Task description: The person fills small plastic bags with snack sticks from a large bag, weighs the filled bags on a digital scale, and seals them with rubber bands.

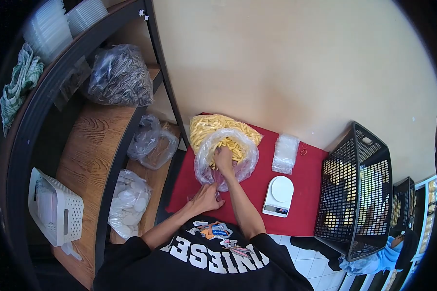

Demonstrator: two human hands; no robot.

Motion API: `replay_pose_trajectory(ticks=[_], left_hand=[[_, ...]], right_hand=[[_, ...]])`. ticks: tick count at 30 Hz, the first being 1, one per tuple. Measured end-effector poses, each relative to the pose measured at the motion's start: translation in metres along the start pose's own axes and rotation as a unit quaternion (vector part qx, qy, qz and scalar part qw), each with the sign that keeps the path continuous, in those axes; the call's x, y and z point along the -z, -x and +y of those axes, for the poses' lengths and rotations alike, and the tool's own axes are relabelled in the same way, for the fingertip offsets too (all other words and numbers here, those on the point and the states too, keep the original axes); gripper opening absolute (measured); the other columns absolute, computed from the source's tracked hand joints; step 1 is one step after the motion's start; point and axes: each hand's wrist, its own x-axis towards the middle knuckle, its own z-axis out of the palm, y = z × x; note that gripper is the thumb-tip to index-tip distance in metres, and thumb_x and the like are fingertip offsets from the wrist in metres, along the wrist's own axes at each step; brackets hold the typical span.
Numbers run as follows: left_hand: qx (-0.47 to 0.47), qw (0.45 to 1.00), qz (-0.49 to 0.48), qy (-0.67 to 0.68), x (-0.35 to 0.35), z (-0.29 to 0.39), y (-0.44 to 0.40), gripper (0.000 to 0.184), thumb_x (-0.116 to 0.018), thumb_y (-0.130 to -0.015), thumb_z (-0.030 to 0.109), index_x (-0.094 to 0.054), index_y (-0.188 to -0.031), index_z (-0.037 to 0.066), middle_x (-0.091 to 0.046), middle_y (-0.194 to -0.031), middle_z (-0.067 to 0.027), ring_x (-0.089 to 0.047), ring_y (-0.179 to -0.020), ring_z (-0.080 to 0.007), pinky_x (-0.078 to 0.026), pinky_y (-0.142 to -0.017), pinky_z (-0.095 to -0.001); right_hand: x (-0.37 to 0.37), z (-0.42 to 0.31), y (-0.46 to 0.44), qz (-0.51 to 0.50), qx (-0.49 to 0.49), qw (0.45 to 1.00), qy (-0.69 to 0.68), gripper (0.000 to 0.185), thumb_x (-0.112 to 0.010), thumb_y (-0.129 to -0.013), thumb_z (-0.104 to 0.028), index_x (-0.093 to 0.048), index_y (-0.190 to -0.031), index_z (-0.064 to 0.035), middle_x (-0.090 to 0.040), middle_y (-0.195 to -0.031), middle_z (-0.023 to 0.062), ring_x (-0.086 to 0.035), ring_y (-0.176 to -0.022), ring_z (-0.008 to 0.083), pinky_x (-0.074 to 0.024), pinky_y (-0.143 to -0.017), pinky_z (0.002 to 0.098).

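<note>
A large clear plastic bag (251, 162) of yellow stick-shaped snacks (228, 144) lies with its mouth spread wide on a red-topped table. My right hand (223, 159) reaches into that mouth, its fingers curled down among the sticks and partly hidden. Just below, my left hand (206, 198) is closed on thin clear plastic (219, 188); whether this is a small separate bag or the large bag's edge, I cannot tell. A white kitchen scale (279, 194) stands to the right, with nothing visible on its round plate. Behind it lies a stack of clear plastic bags (285, 153).
Rubber bands (304, 149) lie by the bag stack. A tall black crate (342, 194) holding packed goods borders the table's right side. Left, a wooden shelf (90, 140) carries a white basket (70, 218) and bagged snacks (121, 75). Another person (374, 259) is beyond the crate.
</note>
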Motion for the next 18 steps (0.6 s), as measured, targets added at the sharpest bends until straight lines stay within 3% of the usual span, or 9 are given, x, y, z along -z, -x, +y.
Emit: replay_pose_trajectory(ticks=[4, 7, 10, 12, 13, 18], left_hand=[[-0.004, 1.0, -0.002, -0.004, 0.0, 0.0, 0.002, 0.057, -0.087, -0.069, 0.029, -0.061, -0.098, -0.013, -0.068, -0.082, -0.0299, -0.07, -0.081, -0.0471, -0.055, -0.073, -0.0518], [-0.015, 0.999, 0.019, -0.032, 0.005, 0.0, 0.006, 0.058, -0.087, -0.068, 0.033, -0.063, -0.1, -0.01, -0.07, -0.083, -0.0263, -0.07, -0.082, -0.045, -0.056, -0.074, -0.0515], [-0.019, 0.998, 0.047, -0.036, 0.011, 0.002, 0.008, 0.057, -0.087, -0.068, 0.037, -0.064, -0.1, -0.005, -0.071, -0.081, -0.0227, -0.071, -0.08, -0.042, -0.056, -0.073, -0.0508], [-0.015, 0.998, 0.055, -0.029, 0.016, 0.003, 0.01, 0.055, -0.087, -0.068, 0.038, -0.065, -0.099, -0.002, -0.071, -0.08, -0.0213, -0.071, -0.079, -0.0407, -0.056, -0.073, -0.0505], [0.001, 0.997, 0.064, -0.038, 0.018, 0.004, 0.012, 0.054, -0.087, -0.068, 0.038, -0.064, -0.097, -0.001, -0.071, -0.079, -0.0209, -0.071, -0.078, -0.0407, -0.056, -0.073, -0.0506], [0.029, 0.994, 0.087, -0.062, 0.03, -0.007, 0.021, 0.054, -0.088, -0.065, 0.037, -0.062, -0.095, 0.001, -0.071, -0.079, -0.0203, -0.071, -0.078, -0.0414, -0.056, -0.073, -0.05]], right_hand=[[-0.008, 0.0, -0.003, 0.061, 0.066, 0.995, -0.033, 0.014, -0.064, -0.086, -0.004, -0.068, -0.091, 0.0081, -0.066, -0.085, 0.033, -0.067, -0.084, 0.0503, -0.0514, -0.074, 0.0543], [0.009, -0.008, 0.011, 0.044, 0.06, 0.996, -0.053, 0.013, -0.063, -0.087, -0.005, -0.066, -0.089, 0.0079, -0.066, -0.084, 0.0311, -0.067, -0.084, 0.0491, -0.0505, -0.073, 0.0534], [0.024, -0.003, 0.029, 0.014, -0.019, 1.0, 0.006, 0.013, -0.061, -0.088, -0.004, -0.064, -0.088, 0.0078, -0.066, -0.082, 0.0297, -0.066, -0.082, 0.0482, -0.0488, -0.07, 0.0535], [0.031, 0.003, 0.043, 0.073, 0.055, 0.996, -0.006, 0.012, -0.059, -0.09, -0.004, -0.063, -0.089, 0.0074, -0.064, -0.079, 0.0293, -0.065, -0.08, 0.0484, -0.0475, -0.068, 0.054], [0.041, -0.001, 0.049, 0.03, 0.021, 0.999, -0.012, 0.011, -0.059, -0.091, -0.003, -0.063, -0.091, 0.0074, -0.064, -0.08, 0.0299, -0.064, -0.08, 0.0499, -0.0474, -0.068, 0.0544], [0.084, -0.026, 0.091, 0.006, 0.014, 1.0, 0.006, 0.01, -0.059, -0.092, -0.001, -0.062, -0.094, 0.0088, -0.064, -0.084, 0.0328, -0.064, -0.084, 0.0526, -0.048, -0.07, 0.0544]])
